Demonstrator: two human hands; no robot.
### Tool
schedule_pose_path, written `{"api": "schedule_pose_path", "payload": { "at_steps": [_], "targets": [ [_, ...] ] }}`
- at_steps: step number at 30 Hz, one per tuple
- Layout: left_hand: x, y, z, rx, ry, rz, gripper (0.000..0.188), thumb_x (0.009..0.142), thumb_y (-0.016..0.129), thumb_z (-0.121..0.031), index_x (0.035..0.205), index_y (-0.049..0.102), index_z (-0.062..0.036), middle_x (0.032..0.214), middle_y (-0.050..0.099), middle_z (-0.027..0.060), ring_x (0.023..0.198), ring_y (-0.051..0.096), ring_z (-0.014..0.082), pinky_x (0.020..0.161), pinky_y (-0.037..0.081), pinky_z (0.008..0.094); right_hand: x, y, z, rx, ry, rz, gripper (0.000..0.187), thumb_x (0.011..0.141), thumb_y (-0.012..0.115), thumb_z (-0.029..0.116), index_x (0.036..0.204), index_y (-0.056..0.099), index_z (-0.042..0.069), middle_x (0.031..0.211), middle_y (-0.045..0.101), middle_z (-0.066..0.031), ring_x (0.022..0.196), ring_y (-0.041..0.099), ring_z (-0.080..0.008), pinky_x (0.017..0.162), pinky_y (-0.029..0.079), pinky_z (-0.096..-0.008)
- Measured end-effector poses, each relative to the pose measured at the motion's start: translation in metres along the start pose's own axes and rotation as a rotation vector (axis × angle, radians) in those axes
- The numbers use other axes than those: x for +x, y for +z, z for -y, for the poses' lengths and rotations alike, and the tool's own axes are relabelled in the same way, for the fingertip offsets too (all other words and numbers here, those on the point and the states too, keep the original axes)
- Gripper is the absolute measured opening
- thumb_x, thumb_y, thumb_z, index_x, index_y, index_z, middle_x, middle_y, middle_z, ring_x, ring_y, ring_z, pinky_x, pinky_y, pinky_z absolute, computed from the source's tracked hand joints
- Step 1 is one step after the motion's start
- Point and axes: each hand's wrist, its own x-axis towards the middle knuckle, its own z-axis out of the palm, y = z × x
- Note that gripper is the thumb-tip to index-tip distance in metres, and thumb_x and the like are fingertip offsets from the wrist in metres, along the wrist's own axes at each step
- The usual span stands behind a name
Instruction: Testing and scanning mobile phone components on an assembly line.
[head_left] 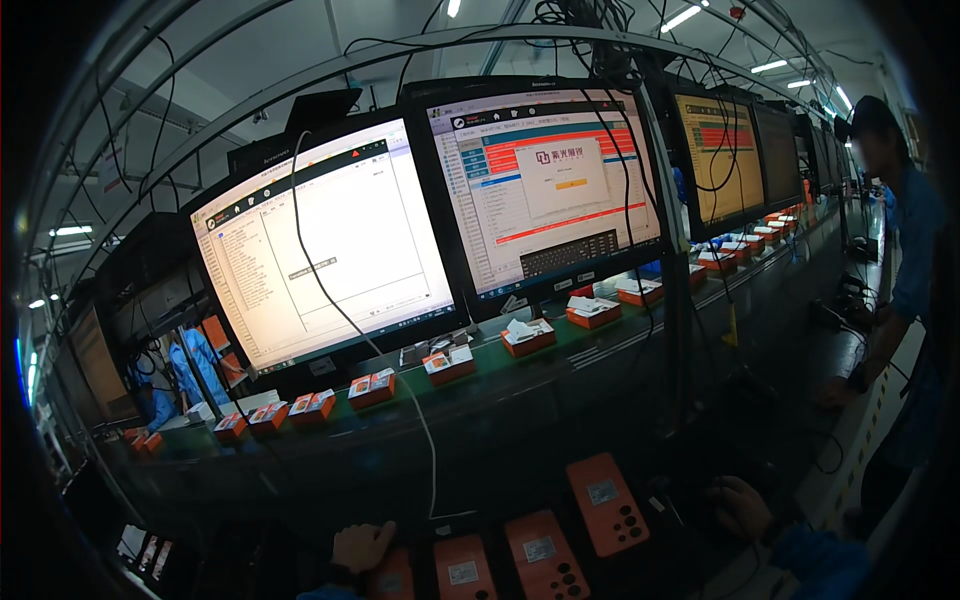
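Several orange phones lie back up along the near edge, each with a pale label and dark round camera lenses. My left hand [362, 546] rests at the top of the leftmost phone [390, 578], its thumb stretched to the right and apart from the fingers. Beside that one are a second phone [463, 572] and a third phone [540, 550]. The rightmost phone [607, 500] lies a little farther off and tilted. To its right my right hand [742, 507] is curled, fingers bent round something dark that I cannot make out in the shadow.
Beyond the phones runs a green belt [480, 378] carrying a row of small orange boxes [372, 388]. Two lit monitors, a left monitor [330, 240] and a right monitor [550, 190], stand behind it. A white cable [425, 430] hangs down toward the phones. A person [905, 250] stands at right.
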Motion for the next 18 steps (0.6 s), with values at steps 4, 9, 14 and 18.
{"api": "schedule_pose_path", "payload": {
  "at_steps": [4,9,14,18],
  "targets": [
    [-0.001,-0.004,-0.002,-0.022,-0.001,0.004,0.046,0.097,0.036,-0.047,0.094,0.068,-0.0143,0.08,0.068,0.0157,0.074,0.065,0.0401,0.069,0.051,0.052,0.001,0.0,0.0,-0.031,-0.042,-0.006,0.039,0.079,0.065,0.016,0.116,0.06,0.006,0.125,0.053,-0.0225,0.115,0.053,-0.0414,0.097,0.046,-0.0447],
    [-0.005,-0.02,-0.014,-0.051,0.007,-0.008,0.046,0.097,0.036,-0.048,0.093,0.069,-0.015,0.081,0.069,0.0165,0.075,0.065,0.0408,0.068,0.051,0.0521,0.001,0.002,-0.003,-0.03,-0.048,0.0,0.04,0.079,0.065,0.017,0.116,0.06,0.006,0.126,0.053,-0.0221,0.116,0.052,-0.0414,0.098,0.045,-0.045],
    [-0.003,-0.014,-0.009,-0.049,-0.018,0.026,0.047,0.097,0.036,-0.048,0.094,0.068,-0.0148,0.083,0.069,0.0165,0.076,0.065,0.0408,0.068,0.051,0.0522,0.0,0.002,-0.003,-0.036,-0.012,-0.009,0.041,0.078,0.065,0.018,0.116,0.059,0.005,0.128,0.052,-0.0221,0.115,0.052,-0.0414,0.097,0.046,-0.0453],
    [0.0,-0.012,-0.008,-0.074,-0.039,0.021,0.054,0.096,0.036,-0.052,0.09,0.069,-0.0103,0.083,0.068,0.0187,0.078,0.065,0.0416,0.072,0.051,0.0521,-0.002,0.003,-0.004,-0.014,0.015,0.013,0.043,0.08,0.062,0.016,0.122,0.06,0.01,0.129,0.049,-0.0224,0.12,0.049,-0.0411,0.101,0.042,-0.0453]
  ]
}}
